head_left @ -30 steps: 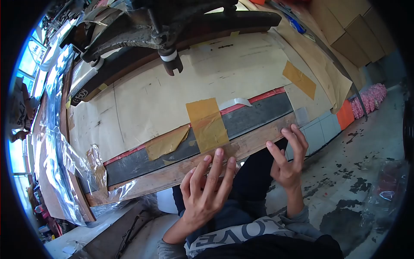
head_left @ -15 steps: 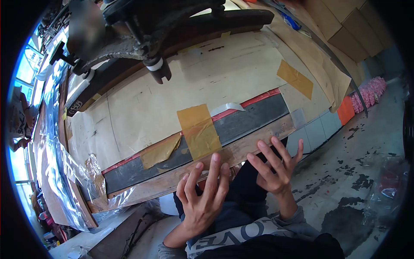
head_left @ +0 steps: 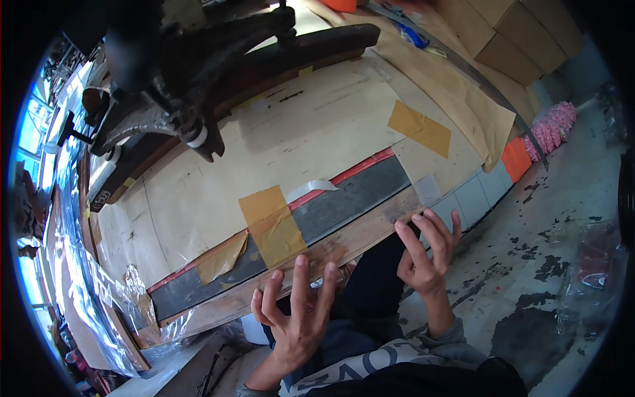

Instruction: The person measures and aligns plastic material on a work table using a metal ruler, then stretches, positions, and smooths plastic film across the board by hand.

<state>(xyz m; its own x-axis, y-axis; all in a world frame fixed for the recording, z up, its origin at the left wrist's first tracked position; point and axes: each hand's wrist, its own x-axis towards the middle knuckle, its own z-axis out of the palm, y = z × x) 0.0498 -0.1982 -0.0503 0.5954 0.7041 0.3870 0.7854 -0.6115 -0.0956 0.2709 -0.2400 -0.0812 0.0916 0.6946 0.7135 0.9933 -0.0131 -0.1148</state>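
My left hand point(head_left: 293, 324) is at the near wooden edge strip point(head_left: 350, 235) of the work surface, fingers spread and nothing held. To its right, my right hand point(head_left: 430, 261) is open with bent, parted fingers; its fingertips are at the same edge, and I cannot tell whether they touch it. Beyond the wood runs a dark grey strip point(head_left: 360, 192) with a red border point(head_left: 364, 167). Brown tape point(head_left: 272, 225) crosses the strip, and a curled white piece point(head_left: 311, 188) lies by the red border.
A dark metal machine frame point(head_left: 198, 86) overhangs the beige board point(head_left: 198, 178) at the upper left. Brown paper point(head_left: 456, 99) and cardboard boxes point(head_left: 516, 36) are at the upper right. Clear plastic sheeting point(head_left: 83, 291) hangs on the left, and a pink fluffy item point(head_left: 552, 126) sits at right.
The view has shifted, so the board and machine frame appear farther left. My left hand appears lower and to the left. My right hand's fingertips have come to the wooden edge.
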